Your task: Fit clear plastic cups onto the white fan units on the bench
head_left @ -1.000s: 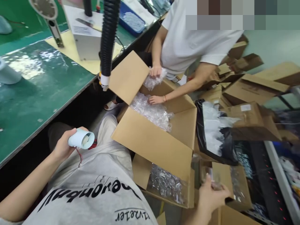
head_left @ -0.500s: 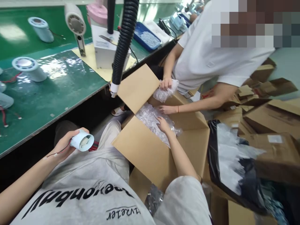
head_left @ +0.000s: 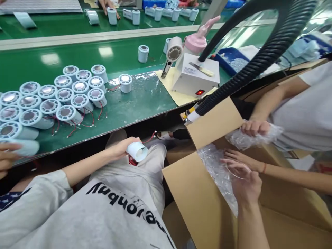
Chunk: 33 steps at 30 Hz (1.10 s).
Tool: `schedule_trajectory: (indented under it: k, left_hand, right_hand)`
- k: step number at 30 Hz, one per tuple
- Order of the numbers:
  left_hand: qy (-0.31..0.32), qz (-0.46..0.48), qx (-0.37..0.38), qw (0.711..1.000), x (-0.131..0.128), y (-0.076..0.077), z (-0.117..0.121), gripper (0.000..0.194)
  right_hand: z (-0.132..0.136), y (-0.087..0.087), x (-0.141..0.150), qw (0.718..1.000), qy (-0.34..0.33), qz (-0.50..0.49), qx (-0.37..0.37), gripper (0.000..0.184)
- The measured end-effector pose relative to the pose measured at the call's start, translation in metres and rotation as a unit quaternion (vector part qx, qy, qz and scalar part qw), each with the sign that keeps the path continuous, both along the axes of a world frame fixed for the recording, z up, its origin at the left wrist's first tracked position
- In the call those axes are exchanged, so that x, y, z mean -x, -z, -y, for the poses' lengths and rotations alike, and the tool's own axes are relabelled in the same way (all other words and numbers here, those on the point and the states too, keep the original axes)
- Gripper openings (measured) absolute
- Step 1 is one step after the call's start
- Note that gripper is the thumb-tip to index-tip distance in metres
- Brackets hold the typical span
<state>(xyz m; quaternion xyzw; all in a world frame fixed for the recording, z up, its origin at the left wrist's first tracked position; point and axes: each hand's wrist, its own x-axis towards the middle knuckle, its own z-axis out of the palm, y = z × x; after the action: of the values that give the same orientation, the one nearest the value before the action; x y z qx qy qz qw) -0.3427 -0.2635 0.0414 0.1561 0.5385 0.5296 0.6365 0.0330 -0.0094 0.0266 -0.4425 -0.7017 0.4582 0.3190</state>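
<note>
My left hand [head_left: 123,148] is closed around a light-blue cylindrical housing [head_left: 137,151], its open end facing the camera. A thin red wire [head_left: 149,136] with a small white plug trails from it. Above the open cardboard box [head_left: 197,193], my right hand [head_left: 246,185] pinches a clear, round plastic piece [head_left: 234,169] with a pale rim; its exact kind is unclear. Clear plastic bags [head_left: 215,166] lie in the box below that hand. Close by, a co-worker's hand [head_left: 240,158] reaches over the same bags, and their other hand [head_left: 255,128] grips crumpled clear plastic [head_left: 269,135].
Several light-blue housings [head_left: 64,95] with wires stand on the green bench [head_left: 140,103] at left. A white box-shaped device [head_left: 197,76], a handheld fan [head_left: 174,52] and a black corrugated hose [head_left: 249,65] are near the box. Another person's hand [head_left: 10,155] is at far left.
My right hand has lifted from the plastic bags, now with a clear round piece in its fingers. The view has swung left, showing more bench. The left hand keeps the housing.
</note>
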Motion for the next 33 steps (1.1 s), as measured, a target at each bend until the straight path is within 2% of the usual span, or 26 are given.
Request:
schedule_trajectory:
  k: [2,4,7,9,11,13,15,17,19,23,26,28,31,33]
  left_hand:
    - [0.03,-0.007,0.004,1.0,-0.003,0.003,-0.006,0.039]
    - [0.072,-0.017,0.008,0.997,-0.005,0.001,-0.009,0.036]
    - [0.116,-0.044,0.004,0.992,-0.003,-0.01,-0.008,0.029]
    - [0.133,-0.138,-0.032,0.981,-0.001,-0.02,-0.003,0.022]
    - [0.141,-0.292,-0.095,0.941,0.001,-0.026,0.003,0.018]
    - [0.135,-0.41,-0.152,0.889,0.003,-0.026,0.009,0.026]
    - [0.118,-0.438,-0.182,0.872,0.005,-0.021,0.013,0.045]
    - [0.111,-0.438,-0.199,0.87,0.007,-0.014,0.015,0.06]
    - [0.114,-0.433,-0.216,0.867,0.01,-0.008,0.015,0.063]
    - [0.146,-0.386,-0.254,0.875,0.013,-0.008,0.016,0.064]
    - [0.157,-0.332,-0.247,0.897,0.01,-0.015,0.017,0.066]
    - [0.137,-0.279,-0.224,0.924,0.006,-0.018,0.019,0.065]
    - [0.11,-0.188,-0.182,0.959,0.002,-0.019,0.022,0.067]
    - [0.113,-0.164,-0.169,0.965,0.003,-0.019,0.025,0.07]
  right_hand:
    - [0.041,-0.018,0.038,0.989,-0.146,-0.031,-0.022,0.042]
    - [0.082,-0.031,0.082,0.949,-0.285,0.049,-0.125,0.041]
    - [0.123,-0.037,0.141,0.886,-0.296,0.178,-0.309,0.042]
    - [0.133,-0.034,0.166,0.865,-0.295,0.213,-0.345,0.035]
    - [0.134,-0.03,0.178,0.874,-0.328,0.195,-0.302,0.022]
    - [0.132,-0.03,0.184,0.895,-0.366,0.137,-0.214,0.009]
    - [0.134,-0.033,0.186,0.92,-0.366,0.076,-0.119,0.02]
    - [0.138,-0.038,0.188,0.942,-0.33,0.029,-0.045,0.029]
    - [0.143,-0.043,0.19,0.959,-0.284,-0.002,0.006,0.032]
    - [0.145,-0.047,0.19,0.967,-0.229,-0.056,0.092,0.036]
    - [0.141,-0.046,0.187,0.957,-0.251,-0.082,0.117,0.034]
    - [0.139,-0.043,0.184,0.951,-0.29,-0.073,0.078,0.023]
    - [0.14,-0.039,0.178,0.948,-0.318,-0.03,-0.01,0.032]
    - [0.142,-0.037,0.173,0.948,-0.317,-0.019,-0.031,0.033]
